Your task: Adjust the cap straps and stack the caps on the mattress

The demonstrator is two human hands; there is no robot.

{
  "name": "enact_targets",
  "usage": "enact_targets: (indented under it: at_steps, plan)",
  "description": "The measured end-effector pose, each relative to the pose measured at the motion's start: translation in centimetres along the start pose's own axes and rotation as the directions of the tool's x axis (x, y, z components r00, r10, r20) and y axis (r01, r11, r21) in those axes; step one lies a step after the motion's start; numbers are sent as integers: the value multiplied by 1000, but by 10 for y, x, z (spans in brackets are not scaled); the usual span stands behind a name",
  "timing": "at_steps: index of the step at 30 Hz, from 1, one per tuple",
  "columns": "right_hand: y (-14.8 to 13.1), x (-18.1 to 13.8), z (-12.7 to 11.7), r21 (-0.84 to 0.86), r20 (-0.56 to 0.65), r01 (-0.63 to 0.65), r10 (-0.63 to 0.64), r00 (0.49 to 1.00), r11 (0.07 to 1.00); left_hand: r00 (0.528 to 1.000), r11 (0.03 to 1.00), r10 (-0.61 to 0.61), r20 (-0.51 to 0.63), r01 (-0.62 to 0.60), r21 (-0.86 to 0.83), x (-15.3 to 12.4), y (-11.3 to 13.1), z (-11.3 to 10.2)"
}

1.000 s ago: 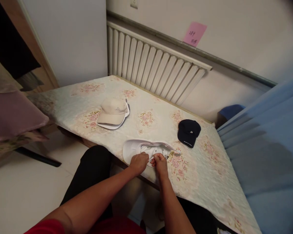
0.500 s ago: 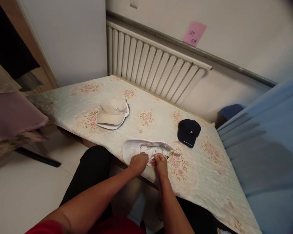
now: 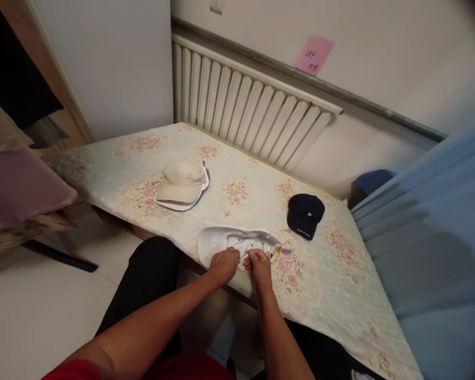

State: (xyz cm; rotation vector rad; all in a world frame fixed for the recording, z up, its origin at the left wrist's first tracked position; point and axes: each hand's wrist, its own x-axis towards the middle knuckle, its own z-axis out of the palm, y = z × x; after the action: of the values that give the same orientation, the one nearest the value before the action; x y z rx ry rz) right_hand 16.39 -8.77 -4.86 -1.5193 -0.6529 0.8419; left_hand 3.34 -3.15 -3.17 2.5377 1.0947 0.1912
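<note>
A white baseball cap (image 3: 212, 244) lies on its side at the near edge of the table, its hollow inside facing me and its brim to the left. My left hand (image 3: 225, 265) is closed on the cap's near edge, close to the brim. Just right of it, my right hand (image 3: 259, 268) pinches the same edge with thumb and forefinger. The fingers cover the exact spot they grip. Farther back on the left sits a beige cap (image 3: 181, 182) stacked over a white one. A dark navy cap (image 3: 305, 214) rests to the right, its brim toward me.
A flowered cloth (image 3: 257, 190) covers the table. Behind it stands a white radiator (image 3: 237, 95) along the wall. A blue curtain (image 3: 439, 237) hangs at the right. Pink cloth (image 3: 19, 182) hangs at the left. My knees are under the table's near edge.
Almost nothing differs. The view has shifted very slightly; both hands stay on the white cap in the same place.
</note>
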Motion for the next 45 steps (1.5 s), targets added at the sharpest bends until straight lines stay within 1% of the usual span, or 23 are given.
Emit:
enact_targets:
  at_steps: [7,10,15,23,31,45]
  plan:
    - [-7,-2,-5,-99,117,-13,24,993,995,1000,1000,-8,4,8,-8,1,0,1]
    - [-10,-4,-5,-165,148,-3,27,989,986,1000,1000,-14,9,14,-18,1,0,1]
    - [-16,-8,0,-254,156,33,7,988,967,999,999,-23,24,24,-29,1,-1,0]
    - [-15,-9,3,-307,127,118,-82,989,944,999,999,-24,27,25,-28,-1,1,-4]
    - [-10,-7,1,-308,122,127,-93,988,943,1000,1000,-16,27,16,-21,-1,1,-3]
    - [-6,-6,-1,-220,55,65,-54,997,973,1000,1000,-2,22,3,-17,-1,0,-3]
